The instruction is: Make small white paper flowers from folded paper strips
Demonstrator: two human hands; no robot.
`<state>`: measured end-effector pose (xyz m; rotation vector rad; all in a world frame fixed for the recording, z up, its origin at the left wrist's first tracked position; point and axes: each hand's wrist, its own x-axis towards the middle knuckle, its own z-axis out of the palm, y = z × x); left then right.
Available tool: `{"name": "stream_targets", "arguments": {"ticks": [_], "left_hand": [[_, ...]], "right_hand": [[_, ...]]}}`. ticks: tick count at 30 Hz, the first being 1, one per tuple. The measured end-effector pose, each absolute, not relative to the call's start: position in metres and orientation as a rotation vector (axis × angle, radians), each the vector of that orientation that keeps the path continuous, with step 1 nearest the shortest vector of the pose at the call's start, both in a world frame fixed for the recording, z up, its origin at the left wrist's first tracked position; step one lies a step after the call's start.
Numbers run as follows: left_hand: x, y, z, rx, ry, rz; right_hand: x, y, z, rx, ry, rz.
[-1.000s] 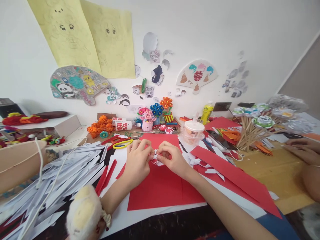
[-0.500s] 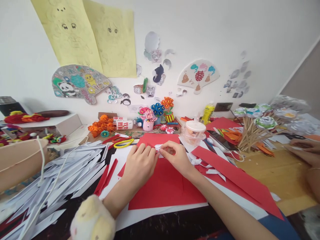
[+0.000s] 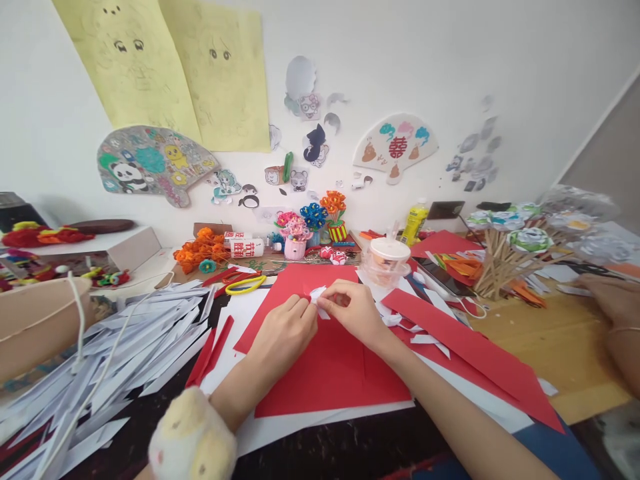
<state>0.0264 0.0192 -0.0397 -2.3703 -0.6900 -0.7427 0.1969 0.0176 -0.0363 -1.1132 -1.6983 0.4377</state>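
Note:
A small crumpled or folded piece of white paper (image 3: 318,294), with a bit of red at its left side, is between my fingertips above a red paper sheet (image 3: 325,373). My left hand (image 3: 289,331) is closed in a loose fist, its thumb side at the paper's left edge. Pinching the paper from the right, my right hand (image 3: 350,307) has its thumb and index finger together. What exactly sits inside my left fingers is hidden. A cream and yellow plush (image 3: 193,437) rests at my left wrist.
Many white paper strips (image 3: 135,340) are heaped at left, beside yellow-handled scissors (image 3: 245,285). A lidded cup (image 3: 389,253) stands beyond my right hand. Cut red paper (image 3: 475,360) lies to the right. Paper flowers on sticks (image 3: 500,260) and another person's hand (image 3: 610,300) are farther right.
My left hand has lowered slightly and its knuckles have turned, so more of the white paper shows. My right hand keeps its pinch. The whole view has shifted a little.

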Motion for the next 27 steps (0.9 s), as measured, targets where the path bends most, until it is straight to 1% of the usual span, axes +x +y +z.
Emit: {"name": "stream_targets", "arguments": {"ticks": [7, 15, 22, 27], "left_hand": [[0.03, 0.015, -0.042, -2.41, -0.647, -0.781], [0.031, 0.013, -0.041, -2.383, -0.633, -0.807], [0.029, 0.014, -0.043, -2.344, -0.682, -0.81], [0.03, 0.013, -0.044, -2.329, -0.677, -0.81]], "right_hand": [[0.207, 0.022, -0.036, -1.156, -1.663, 0.485], [0.208, 0.021, -0.033, -1.183, -1.68, 0.331], [0.207, 0.022, -0.032, -1.145, -1.801, 0.472], [0.208, 0.021, -0.035, -1.151, -1.866, 0.445]]}}
